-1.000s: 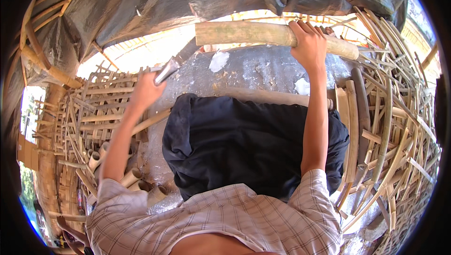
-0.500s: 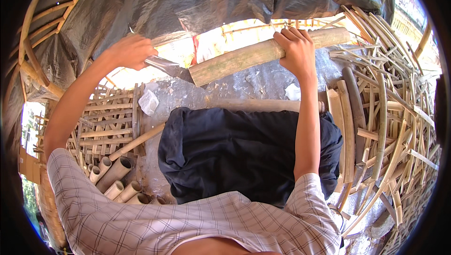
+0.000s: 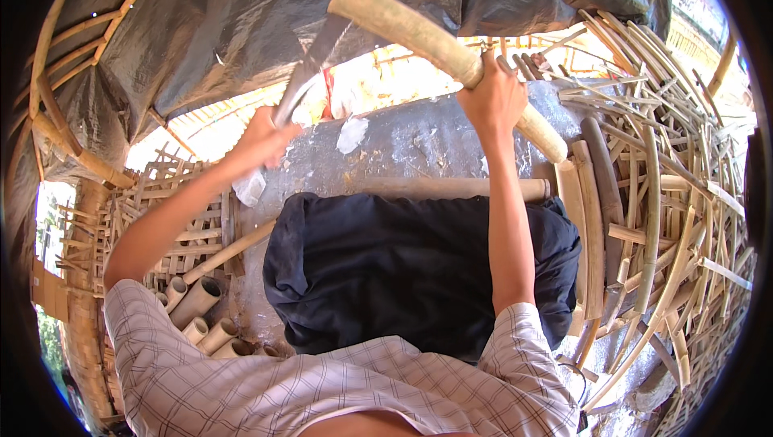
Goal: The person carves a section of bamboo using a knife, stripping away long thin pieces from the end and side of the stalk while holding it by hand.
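In my left hand (image 3: pixel 262 139) is a broad-bladed knife (image 3: pixel 310 70), perhaps a machete, with its blade pointing up and away from me. The blade's far part meets, or lies just beneath, the far-left end of a thick bamboo piece (image 3: pixel 403 24). My right hand (image 3: pixel 493 95) wraps round that bamboo past its middle and holds it in the air. The piece slants, its left end farther from me and its right end nearer. The knife's handle is mostly hidden in my fist.
Dark cloth (image 3: pixel 419 268) covers the lap. Beyond it lies a bamboo pole (image 3: pixel 451 188) on the grey ground sheet (image 3: pixel 419 143). Split bamboo strips (image 3: pixel 676 195) pile up at right. Cut bamboo tubes (image 3: pixel 197 300) and a woven lattice (image 3: pixel 193 211) are at left; black sheeting (image 3: pixel 241 18) hangs ahead.
The bamboo's left end has swung up and away, while its right end has dropped toward me. My left hand has moved right and nearer, and the knife now points upward.
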The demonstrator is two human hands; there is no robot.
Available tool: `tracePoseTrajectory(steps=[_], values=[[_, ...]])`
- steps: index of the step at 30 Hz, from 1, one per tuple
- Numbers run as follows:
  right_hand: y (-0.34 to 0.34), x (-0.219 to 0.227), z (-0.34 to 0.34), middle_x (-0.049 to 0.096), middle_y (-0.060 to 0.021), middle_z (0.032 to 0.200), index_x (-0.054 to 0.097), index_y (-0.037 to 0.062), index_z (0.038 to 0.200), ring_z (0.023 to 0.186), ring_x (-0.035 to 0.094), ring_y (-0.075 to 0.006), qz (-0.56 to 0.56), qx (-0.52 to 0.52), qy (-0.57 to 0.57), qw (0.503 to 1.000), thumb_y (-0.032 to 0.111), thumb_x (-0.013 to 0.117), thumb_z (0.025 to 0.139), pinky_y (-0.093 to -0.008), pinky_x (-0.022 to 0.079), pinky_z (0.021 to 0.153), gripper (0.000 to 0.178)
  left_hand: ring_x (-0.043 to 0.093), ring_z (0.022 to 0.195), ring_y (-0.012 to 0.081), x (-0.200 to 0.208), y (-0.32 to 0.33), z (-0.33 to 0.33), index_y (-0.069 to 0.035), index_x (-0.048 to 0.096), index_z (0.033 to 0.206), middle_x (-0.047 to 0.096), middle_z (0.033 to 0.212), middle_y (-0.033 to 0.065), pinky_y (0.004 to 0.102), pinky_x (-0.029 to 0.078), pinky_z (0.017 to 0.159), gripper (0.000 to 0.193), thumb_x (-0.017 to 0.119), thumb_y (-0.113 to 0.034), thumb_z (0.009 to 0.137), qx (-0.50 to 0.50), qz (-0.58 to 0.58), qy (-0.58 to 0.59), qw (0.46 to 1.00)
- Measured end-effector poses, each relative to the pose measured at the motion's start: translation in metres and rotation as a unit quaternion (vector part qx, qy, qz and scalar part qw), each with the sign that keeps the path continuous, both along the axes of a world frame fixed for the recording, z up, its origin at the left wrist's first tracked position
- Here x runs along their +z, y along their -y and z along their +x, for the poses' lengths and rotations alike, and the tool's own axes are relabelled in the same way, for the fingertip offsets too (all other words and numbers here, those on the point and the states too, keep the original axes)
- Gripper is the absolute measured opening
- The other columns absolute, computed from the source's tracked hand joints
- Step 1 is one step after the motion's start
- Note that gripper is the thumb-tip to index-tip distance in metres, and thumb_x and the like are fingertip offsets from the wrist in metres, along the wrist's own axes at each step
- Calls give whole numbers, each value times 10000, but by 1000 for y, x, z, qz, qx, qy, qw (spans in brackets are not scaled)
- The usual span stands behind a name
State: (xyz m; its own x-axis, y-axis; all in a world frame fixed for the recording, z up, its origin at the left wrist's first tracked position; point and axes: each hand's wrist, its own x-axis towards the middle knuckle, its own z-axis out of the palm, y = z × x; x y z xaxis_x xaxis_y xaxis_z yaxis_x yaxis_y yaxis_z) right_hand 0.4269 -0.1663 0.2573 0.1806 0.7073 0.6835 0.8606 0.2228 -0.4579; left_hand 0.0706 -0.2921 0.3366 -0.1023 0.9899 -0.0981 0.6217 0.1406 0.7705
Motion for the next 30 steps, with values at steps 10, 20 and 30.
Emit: tracePoseTrajectory(steps=[10, 20, 30], values=[[-7, 9, 79, 729, -79, 996, 654, 88, 940, 1003, 678, -315, 152, 133, 171, 964, 11, 742, 583, -459, 494, 890, 375, 683, 594, 313, 16, -11, -55, -130, 718, 852, 642, 610, 94, 450, 514, 494, 165, 745, -118, 689, -433, 85, -637, 632], [-15, -4, 58, 741, -195, 886, 680, 55, 1082, 838, 707, -442, 92, 106, -105, 984, 68, 711, 630, -523, 549, 744, 454, 653, 600, 331, -57, -41, -71, -15, 655, 904, 623, 623, 115, 445, 504, 572, 150, 721, -132, 838, -249, 118, -361, 891], [-29, -22, 50, 737, -253, 899, 701, 7, 1149, 889, 714, -459, -4, 249, -163, 955, 80, 745, 591, -443, 571, 808, 564, 323, 413, 87, -251, -63, -6, -140, 440, 719, 329, 530, -52, 288, 256, 389, 354, 691, -190, 965, 116, 95, 572, 806]])
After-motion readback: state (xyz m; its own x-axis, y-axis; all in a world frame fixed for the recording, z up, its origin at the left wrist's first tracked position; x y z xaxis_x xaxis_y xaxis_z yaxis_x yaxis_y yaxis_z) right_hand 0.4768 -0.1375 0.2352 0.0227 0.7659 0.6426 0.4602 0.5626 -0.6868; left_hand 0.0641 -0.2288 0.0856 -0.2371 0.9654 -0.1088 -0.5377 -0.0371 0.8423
